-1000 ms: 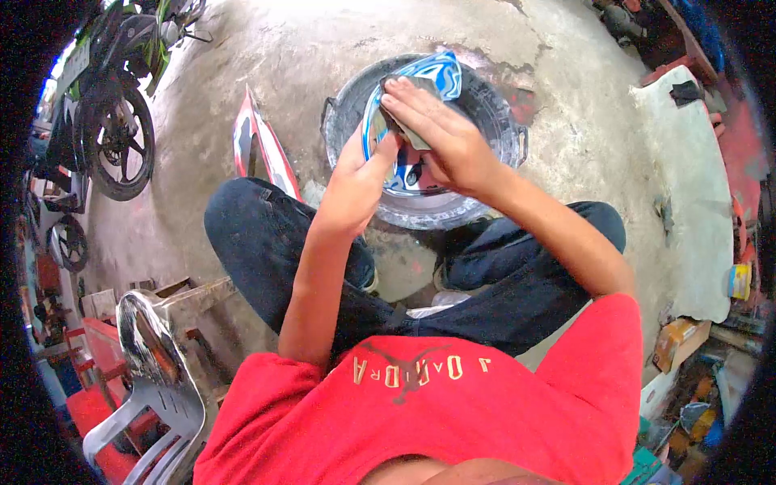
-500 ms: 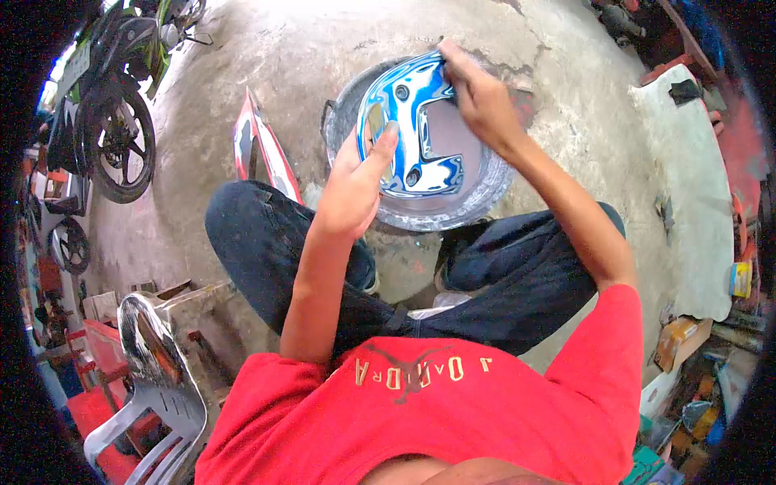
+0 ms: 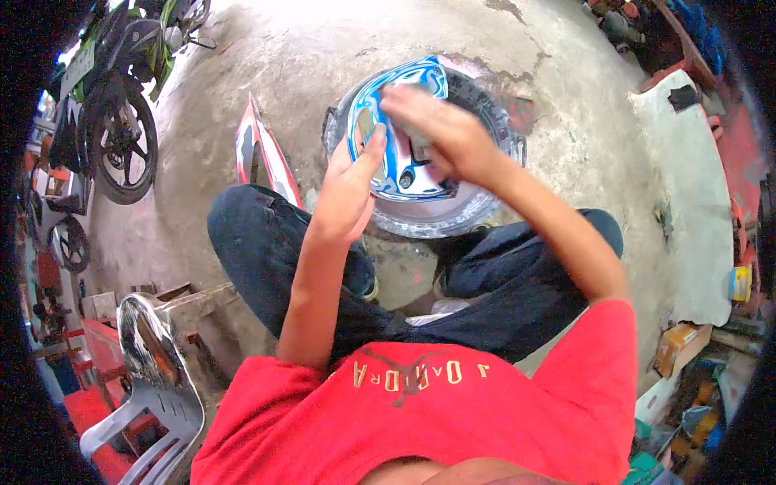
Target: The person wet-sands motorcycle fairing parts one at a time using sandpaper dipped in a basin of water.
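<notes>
In the head view, my left hand (image 3: pixel 352 187) is closed on the left edge of a glossy blue-and-white swirl-patterned motorcycle panel (image 3: pixel 377 113), thumb on its face. The panel is curved, with a notch on its right side and a dark round hole near its lower end. Over its middle lies my right hand (image 3: pixel 449 133), somewhat blurred, with fingers stretched out across the surface; it covers part of the notch. Beneath the panel stands a round grey basin (image 3: pixel 436 224) on the floor, between my knees. What fills the basin is mostly hidden.
Left of the basin lies a pointed red-and-white panel (image 3: pixel 279 162). A motorcycle (image 3: pixel 121 133) stands at the far left. Near my left side is a worn plastic chair (image 3: pixel 162 364). A pale sheet (image 3: pixel 687 194) and a cardboard box (image 3: pixel 681 346) lie at the right.
My right hand has left the panel's upper right corner and moved down and left onto its middle. The panel has shifted slightly left; my left hand still grips it.
</notes>
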Action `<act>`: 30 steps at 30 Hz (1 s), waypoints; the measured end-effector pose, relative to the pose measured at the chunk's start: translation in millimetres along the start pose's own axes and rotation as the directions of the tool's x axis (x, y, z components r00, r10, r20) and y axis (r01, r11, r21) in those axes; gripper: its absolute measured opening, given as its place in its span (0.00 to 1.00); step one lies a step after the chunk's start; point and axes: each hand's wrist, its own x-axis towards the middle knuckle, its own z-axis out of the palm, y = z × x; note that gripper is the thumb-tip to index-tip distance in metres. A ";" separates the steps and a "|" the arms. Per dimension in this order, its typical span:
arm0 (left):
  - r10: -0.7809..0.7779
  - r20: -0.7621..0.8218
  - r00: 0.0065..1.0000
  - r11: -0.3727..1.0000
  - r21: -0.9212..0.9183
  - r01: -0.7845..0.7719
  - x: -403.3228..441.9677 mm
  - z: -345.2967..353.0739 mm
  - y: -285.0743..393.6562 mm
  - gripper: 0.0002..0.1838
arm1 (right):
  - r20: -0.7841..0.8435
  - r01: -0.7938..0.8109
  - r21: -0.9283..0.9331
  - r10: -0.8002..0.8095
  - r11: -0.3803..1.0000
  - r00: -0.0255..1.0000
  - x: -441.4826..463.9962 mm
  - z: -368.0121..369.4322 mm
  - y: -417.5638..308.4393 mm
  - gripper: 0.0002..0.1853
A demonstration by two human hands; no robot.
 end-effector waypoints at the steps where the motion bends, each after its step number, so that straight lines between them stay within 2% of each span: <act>1: -0.018 0.001 1.000 1.000 -0.014 0.018 -2.0 2.8 1.6 0.25 | -0.046 -0.096 0.069 0.099 0.993 0.994 -3.6 -0.2 18.2 0.34; 2: -0.032 0.001 0.999 0.999 -0.032 0.032 -3.5 5.4 1.5 0.25 | -0.103 -0.282 0.105 0.293 0.954 0.951 -9.3 5.5 39.7 0.31; 4: -0.029 -0.045 0.999 1.000 0.001 0.029 -3.2 8.4 0.9 0.25 | -0.118 -0.488 0.183 0.512 0.853 0.851 -3.6 0.7 33.2 0.29; 6: -0.012 -0.068 0.998 1.000 0.012 0.013 -2.6 7.8 -0.3 0.25 | -0.118 -0.151 -0.005 0.149 0.989 0.982 -1.7 7.5 6.2 0.29; 7: 0.017 -0.082 0.996 1.000 -0.008 -0.018 0.9 5.0 -1.8 0.25 | -0.087 -0.079 0.010 0.080 0.997 0.993 3.4 6.2 -13.5 0.30; 8: 0.016 -0.069 0.998 1.000 -0.019 -0.017 1.4 4.9 -1.3 0.25 | -0.077 -0.062 0.021 0.063 0.998 0.995 4.7 6.0 -19.0 0.30; 10: 0.006 -0.038 0.999 0.999 -0.037 -0.007 -1.5 7.0 0.0 0.24 | -0.139 -0.133 -0.019 0.129 0.991 0.982 -3.8 6.8 12.8 0.28; 11: -0.003 -0.050 0.999 1.000 -0.021 0.002 -3.0 8.8 -0.8 0.23 | -0.179 -0.375 0.053 0.378 0.925 0.908 -8.1 10.8 31.0 0.25; 12: -0.013 -0.062 0.998 1.000 -0.010 0.012 -4.7 9.9 -1.3 0.23 | -0.120 -0.564 0.065 0.567 0.824 0.815 -2.3 -0.5 32.4 0.24; 14: -0.030 -0.085 0.996 0.999 0.013 0.031 -4.6 11.2 -0.9 0.22 | -0.172 -0.333 0.043 0.335 0.942 0.926 -13.4 11.0 30.3 0.28; 16: 0.012 -0.133 0.991 1.000 0.012 -0.011 0.7 9.1 -2.1 0.21 | -0.098 -0.108 -0.025 0.105 0.994 0.990 -3.3 10.5 -4.4 0.33; 17: 0.003 -0.108 0.994 1.000 -0.025 -0.005 2.0 4.6 -2.5 0.20 | -0.077 -0.100 0.016 0.101 0.995 0.992 -8.4 17.4 2.9 0.37; 18: -0.026 -0.105 0.994 0.999 -0.026 0.024 3.3 1.6 -3.9 0.20 | -0.093 -0.062 -0.008 0.061 0.998 0.994 -11.1 19.4 17.2 0.33; 20: 0.007 -0.170 0.985 0.999 -0.031 -0.013 3.7 5.8 -9.3 0.18 | -0.064 -0.415 0.061 0.418 0.908 0.906 -22.7 23.7 51.9 0.26; 21: 0.009 -0.183 0.983 0.999 -0.043 -0.017 3.8 6.8 -11.1 0.17 | -0.081 -0.546 -0.049 0.541 0.836 0.837 -31.4 26.3 69.4 0.18; 24: 0.017 -0.234 0.972 0.997 -0.063 -0.033 5.9 3.8 -9.2 0.16 | 0.089 -0.607 -0.102 0.615 0.788 0.783 -75.2 56.2 103.9 0.18; 25: 0.023 -0.254 0.967 0.996 -0.077 -0.044 8.9 4.1 -8.6 0.16 | 0.220 -0.618 -0.127 0.630 0.776 0.745 -80.6 64.8 104.3 0.18; 26: 0.026 -0.276 0.961 0.994 -0.091 -0.053 11.4 2.6 -9.7 0.15 | 0.349 -0.628 -0.152 0.636 0.763 0.689 -86.1 74.0 104.8 0.19; 27: 0.046 -0.300 0.953 0.995 -0.072 -0.071 17.0 -5.5 -17.1 0.15 | 0.443 -0.685 -0.206 0.690 0.699 0.572 -86.0 78.6 102.1 0.20; 28: 0.057 -0.323 0.945 0.996 -0.041 -0.074 19.4 -10.0 -22.1 0.16 | 0.396 -0.599 -0.256 0.648 0.759 0.651 -117.3 110.3 132.5 0.20; 30: 0.086 -0.364 0.927 0.996 0.028 -0.081 23.5 -17.0 -27.1 0.16 | 0.428 -0.740 -0.369 0.810 0.562 0.401 -140.3 142.1 153.9 0.20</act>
